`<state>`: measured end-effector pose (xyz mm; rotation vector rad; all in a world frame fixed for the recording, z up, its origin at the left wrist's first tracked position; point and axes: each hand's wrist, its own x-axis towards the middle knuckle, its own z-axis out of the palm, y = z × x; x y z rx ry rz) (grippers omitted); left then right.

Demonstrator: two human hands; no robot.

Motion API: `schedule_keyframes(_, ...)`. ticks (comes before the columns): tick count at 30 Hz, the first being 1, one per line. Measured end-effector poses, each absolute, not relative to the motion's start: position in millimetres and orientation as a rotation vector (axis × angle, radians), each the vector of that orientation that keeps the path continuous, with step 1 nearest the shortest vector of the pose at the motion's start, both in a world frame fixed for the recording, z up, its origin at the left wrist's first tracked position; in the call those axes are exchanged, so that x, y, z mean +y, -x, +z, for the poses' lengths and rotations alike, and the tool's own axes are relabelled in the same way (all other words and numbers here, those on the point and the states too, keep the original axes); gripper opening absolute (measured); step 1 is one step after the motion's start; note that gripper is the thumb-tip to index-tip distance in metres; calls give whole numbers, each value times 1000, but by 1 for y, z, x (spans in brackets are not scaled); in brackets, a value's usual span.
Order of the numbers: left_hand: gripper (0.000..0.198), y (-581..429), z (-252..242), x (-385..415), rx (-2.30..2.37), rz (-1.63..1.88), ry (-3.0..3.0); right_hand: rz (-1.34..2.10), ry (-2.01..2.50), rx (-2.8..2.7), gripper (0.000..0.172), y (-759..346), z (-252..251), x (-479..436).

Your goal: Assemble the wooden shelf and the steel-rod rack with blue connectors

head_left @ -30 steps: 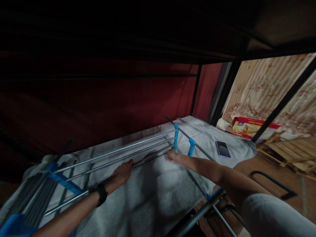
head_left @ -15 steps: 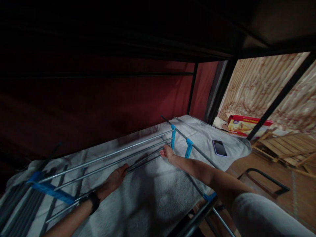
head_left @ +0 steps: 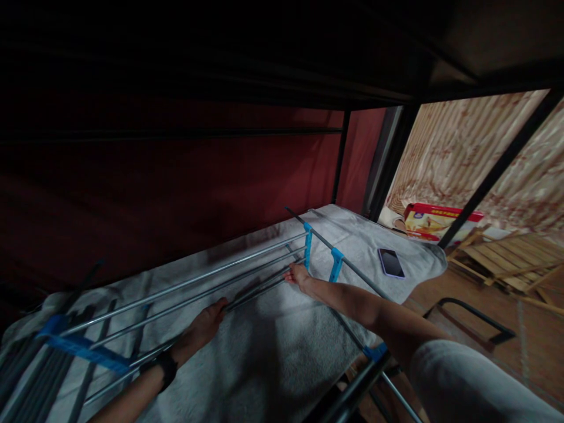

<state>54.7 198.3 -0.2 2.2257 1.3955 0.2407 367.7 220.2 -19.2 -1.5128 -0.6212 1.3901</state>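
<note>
Right fingers (head_left: 289, 274) uncurled; slim metal rods (head_left: 202, 277) over fuzzy cloth (head_left: 308, 338).

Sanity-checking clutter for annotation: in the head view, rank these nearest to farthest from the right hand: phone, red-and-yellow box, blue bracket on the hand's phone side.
From the right hand:
1. Blue bracket: just right of the hand, on the long bar.
2. Phone: farther right, lying on the pale cloth.
3. Red-and-yellow box: far right, beyond the cloth.
</note>
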Motion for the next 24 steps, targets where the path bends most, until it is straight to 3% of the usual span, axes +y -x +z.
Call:
schedule_keyframes(9, 35, -53, -6, 208, 1422, 249, -2241, 1382, 1588, -517, 26, -368, -19, 226)
schedule_keyframes(24, 36, -52, -6, 216, 1371, 234, -2301, 1321, 1601, -521, 28, -366, -17, 222)
